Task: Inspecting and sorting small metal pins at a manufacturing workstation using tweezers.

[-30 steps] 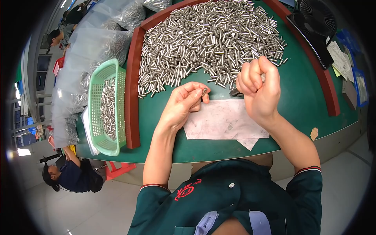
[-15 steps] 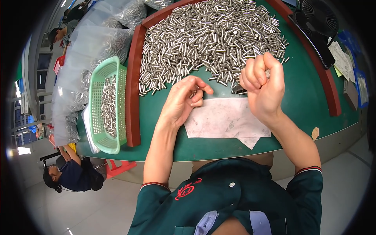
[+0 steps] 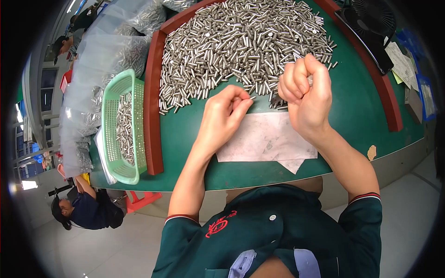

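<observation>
The left hand [image 3: 222,116] pinches one thin metal pin [image 3: 251,98] between thumb and forefinger, its tip poking out to the right, just near of the big pile of pins [image 3: 241,41] that fills the far part of the green table [image 3: 361,106]. The right hand [image 3: 306,95] is curled into a loose fist at the pile's near edge — it seems to hold a clutch of pins, though what sits inside the fist is hidden. Both hands hover over a pale sheet [image 3: 266,139] lying flat on the table. Such a pin looks stiff, smooth and very light — likely slippery against bare skin and quick to roll, so a pinch across the middle of the shaft, fingertips pressed together, should hold it best; a grip at one end may let it pivot and drop. To the left, past a red-brown rail [image 3: 152,102], a green basket [image 3: 121,88] holds more pins, with clear bags [image 3: 99,51] of them beyond. A black fan [image 3: 371,23] stands at the far right.
</observation>
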Demonstrator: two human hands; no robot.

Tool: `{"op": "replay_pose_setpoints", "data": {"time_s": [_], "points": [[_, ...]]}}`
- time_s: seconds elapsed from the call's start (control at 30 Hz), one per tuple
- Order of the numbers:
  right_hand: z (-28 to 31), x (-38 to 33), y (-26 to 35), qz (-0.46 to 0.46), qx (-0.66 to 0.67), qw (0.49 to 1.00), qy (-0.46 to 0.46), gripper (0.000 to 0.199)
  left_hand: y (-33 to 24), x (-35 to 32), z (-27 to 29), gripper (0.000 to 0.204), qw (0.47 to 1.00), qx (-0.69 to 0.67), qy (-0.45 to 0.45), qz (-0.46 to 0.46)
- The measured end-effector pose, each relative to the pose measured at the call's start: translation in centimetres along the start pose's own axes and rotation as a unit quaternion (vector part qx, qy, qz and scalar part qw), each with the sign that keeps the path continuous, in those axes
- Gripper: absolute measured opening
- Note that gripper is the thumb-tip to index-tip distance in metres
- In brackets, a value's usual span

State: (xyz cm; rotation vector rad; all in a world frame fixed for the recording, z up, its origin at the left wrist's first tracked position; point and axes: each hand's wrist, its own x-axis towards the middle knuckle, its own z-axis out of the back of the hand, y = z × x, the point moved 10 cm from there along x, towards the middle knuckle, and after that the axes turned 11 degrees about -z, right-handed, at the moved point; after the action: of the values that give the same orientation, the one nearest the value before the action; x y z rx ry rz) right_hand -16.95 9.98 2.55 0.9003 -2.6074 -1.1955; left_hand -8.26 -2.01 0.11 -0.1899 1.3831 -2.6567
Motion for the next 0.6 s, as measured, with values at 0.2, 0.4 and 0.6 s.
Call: {"op": "replay_pose_setpoints", "data": {"time_s": [0.2, 0.4, 0.6], "points": [[-0.4, -0.1, -0.2, -0.007, -0.001, 1.0, 0.001, 0.038, 2.5, -2.0, -1.6, 0.012, 0.869, -0.483, 0.049, 0.098], [-0.4, -0.1, -0.2, -0.007, -0.005, 1.0, 0.003, 0.037, 3.0, -1.9, -1.8, 0.016, 0.865, -0.49, 0.046, 0.102], [-0.4, -0.1, -0.2, -0.004, -0.008, 1.0, 0.003, 0.036, 2.9, -1.8, -1.8, 0.017, 0.866, -0.488, 0.046, 0.099]]}}
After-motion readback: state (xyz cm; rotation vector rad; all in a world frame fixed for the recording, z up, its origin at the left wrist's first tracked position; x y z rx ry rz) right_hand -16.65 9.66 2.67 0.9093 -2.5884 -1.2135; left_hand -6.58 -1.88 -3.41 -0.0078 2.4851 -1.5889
